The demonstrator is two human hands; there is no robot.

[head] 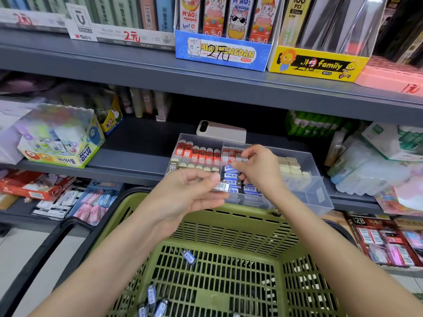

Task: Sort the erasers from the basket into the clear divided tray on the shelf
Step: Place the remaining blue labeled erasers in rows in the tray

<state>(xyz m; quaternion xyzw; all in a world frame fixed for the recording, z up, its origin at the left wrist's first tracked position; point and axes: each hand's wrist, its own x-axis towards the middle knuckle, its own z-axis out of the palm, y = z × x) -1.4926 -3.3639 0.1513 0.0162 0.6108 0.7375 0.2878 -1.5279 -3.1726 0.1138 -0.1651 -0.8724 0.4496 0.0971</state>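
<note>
From my end, the left hand (190, 193) is raised above the far rim of the green basket (229, 227). Its thumb and fingers (206, 202) pinch a small eraser (221, 186) whose barcode side faces me; I cannot make out the colour of its sleeve. The right hand (258, 170) hangs just beside it, over the middle of the clear divided tray (317, 193) on the shelf (128, 156), with its fingers curled down toward the blue-sleeved erasers (231, 176). The hand itself hides the tips, so I cannot tell whether it pinches anything or only touches the row. In the tray, red-sleeved erasers (198, 153) stand in the back left compartment, and a row of cream-topped erasers (194, 167) sits in front of them, partly hidden by the left hand. More red ones fill the compartment behind the right hand, mostly covered, and plain cream erasers (290, 168) lie to the right of it, blurred through the plastic. Down in the basket a loose eraser (188, 256) in a blue sleeve lies on the slatted floor, and further erasers (152, 294) cluster at the near left, cut off by the bottom edge of my view. A pale phone (220, 131) lies on the shelf just behind the tray.
</note>
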